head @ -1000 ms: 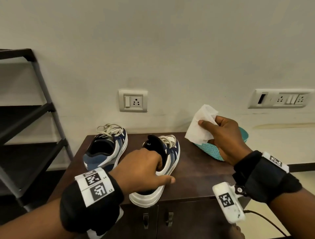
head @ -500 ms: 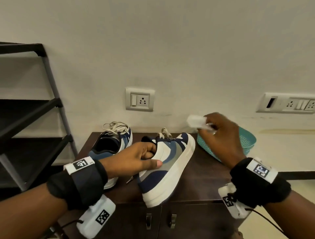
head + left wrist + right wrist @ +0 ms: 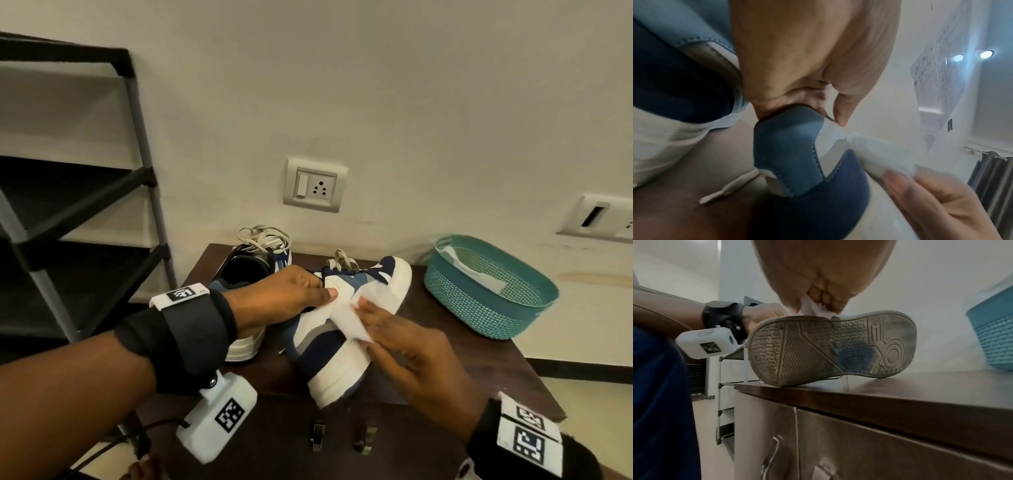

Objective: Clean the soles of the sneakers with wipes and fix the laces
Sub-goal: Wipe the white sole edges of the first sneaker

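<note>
At nine o'clock of the counter stands a black tiered rack, off the counter itself. On the counter's far-left part, at about eleven o'clock, the first sneaker sits upright on its sole, its pale laces loose and piled over the tongue. My left hand reaches across in front of it; the fingers curl into the collar of the second sneaker, thumb pressed on the white side panel, so this hand grips the shoe at its heel end. That second sneaker lies at the counter's centre, tipped onto its side, with the heel toward six o'clock at the front edge and the toe toward twelve o'clock. The right wrist view shows its soiled sole facing outward, one edge resting on the counter. My right hand sits at the shoe's three o'clock side; its fingers are bent round a white wipe, pinching it against the upper rim of the midsole. At two o'clock a teal perforated basket stands on the counter, well apart from the shoe, with something white inside. A switch-and-socket plate is fixed to the wall at twelve o'clock.
</note>
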`<move>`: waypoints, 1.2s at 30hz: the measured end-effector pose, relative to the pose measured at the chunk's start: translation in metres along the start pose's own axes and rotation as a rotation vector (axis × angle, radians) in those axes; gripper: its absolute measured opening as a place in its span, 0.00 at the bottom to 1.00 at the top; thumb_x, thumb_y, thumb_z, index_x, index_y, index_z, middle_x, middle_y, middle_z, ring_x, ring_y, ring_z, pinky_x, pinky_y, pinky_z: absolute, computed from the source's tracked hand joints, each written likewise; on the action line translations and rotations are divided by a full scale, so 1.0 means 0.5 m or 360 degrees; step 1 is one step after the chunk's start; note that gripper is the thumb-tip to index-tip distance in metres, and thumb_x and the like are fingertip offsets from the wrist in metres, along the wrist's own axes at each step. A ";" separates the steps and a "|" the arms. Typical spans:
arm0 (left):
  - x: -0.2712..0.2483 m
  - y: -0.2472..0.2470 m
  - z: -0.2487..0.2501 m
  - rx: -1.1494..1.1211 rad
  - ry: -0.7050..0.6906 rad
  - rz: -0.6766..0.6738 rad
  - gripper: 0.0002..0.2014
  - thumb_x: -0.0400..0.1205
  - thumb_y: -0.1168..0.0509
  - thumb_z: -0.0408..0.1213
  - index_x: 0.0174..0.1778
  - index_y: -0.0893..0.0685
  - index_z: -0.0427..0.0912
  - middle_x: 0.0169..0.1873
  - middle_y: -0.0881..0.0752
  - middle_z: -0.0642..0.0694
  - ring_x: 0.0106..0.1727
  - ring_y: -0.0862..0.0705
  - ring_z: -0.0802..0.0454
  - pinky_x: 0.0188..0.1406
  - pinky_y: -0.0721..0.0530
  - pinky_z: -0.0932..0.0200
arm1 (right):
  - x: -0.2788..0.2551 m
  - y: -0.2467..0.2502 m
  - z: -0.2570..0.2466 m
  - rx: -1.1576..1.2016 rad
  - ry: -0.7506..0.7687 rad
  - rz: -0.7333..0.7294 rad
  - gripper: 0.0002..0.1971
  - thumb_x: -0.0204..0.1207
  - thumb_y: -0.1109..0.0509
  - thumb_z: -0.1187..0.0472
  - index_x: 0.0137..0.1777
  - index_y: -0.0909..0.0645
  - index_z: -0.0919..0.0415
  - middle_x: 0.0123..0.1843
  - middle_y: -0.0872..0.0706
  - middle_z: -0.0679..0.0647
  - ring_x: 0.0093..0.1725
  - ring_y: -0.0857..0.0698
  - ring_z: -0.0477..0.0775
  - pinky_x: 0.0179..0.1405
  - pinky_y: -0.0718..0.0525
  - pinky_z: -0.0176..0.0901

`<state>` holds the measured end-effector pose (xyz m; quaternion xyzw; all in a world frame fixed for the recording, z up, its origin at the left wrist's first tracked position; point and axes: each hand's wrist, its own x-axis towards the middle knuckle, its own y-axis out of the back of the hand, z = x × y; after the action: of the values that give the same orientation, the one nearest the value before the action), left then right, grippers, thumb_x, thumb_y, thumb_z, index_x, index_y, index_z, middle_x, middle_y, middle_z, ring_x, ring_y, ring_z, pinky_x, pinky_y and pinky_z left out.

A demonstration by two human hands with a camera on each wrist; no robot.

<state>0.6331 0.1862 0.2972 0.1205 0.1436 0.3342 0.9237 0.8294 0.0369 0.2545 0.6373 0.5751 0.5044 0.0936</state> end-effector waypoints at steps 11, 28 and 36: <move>0.001 0.008 -0.001 0.0039 -0.0017 -0.0025 0.26 0.87 0.32 0.46 0.57 0.19 0.19 0.54 0.16 0.18 0.49 0.19 0.39 0.54 0.24 0.44 | 0.001 0.037 -0.031 0.0045 0.0085 -0.0385 0.16 0.87 0.37 0.51 0.69 0.14 0.52 0.77 0.22 0.40 0.80 0.27 0.47 0.74 0.23 0.56; 0.018 0.003 -0.001 0.0088 0.0011 0.0006 0.22 0.88 0.34 0.42 0.54 0.18 0.20 0.46 0.14 0.30 0.47 0.18 0.37 0.52 0.22 0.48 | 0.060 0.065 0.009 -0.0576 -0.0062 0.0110 0.10 0.77 0.29 0.62 0.54 0.09 0.58 0.54 0.09 0.50 0.55 0.12 0.50 0.55 0.11 0.54; 0.036 -0.005 0.002 0.0033 -0.0050 0.0181 0.12 0.89 0.35 0.39 0.58 0.12 0.35 0.56 0.09 0.34 0.62 0.12 0.33 0.70 0.18 0.32 | 0.077 0.072 0.059 -0.0538 -0.0084 0.0010 0.12 0.76 0.28 0.70 0.56 0.10 0.60 0.55 0.11 0.52 0.56 0.14 0.54 0.53 0.13 0.52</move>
<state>0.6483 0.1960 0.2939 0.1434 0.1255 0.3828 0.9040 0.8678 0.0707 0.2862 0.6271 0.4776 0.5773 0.2129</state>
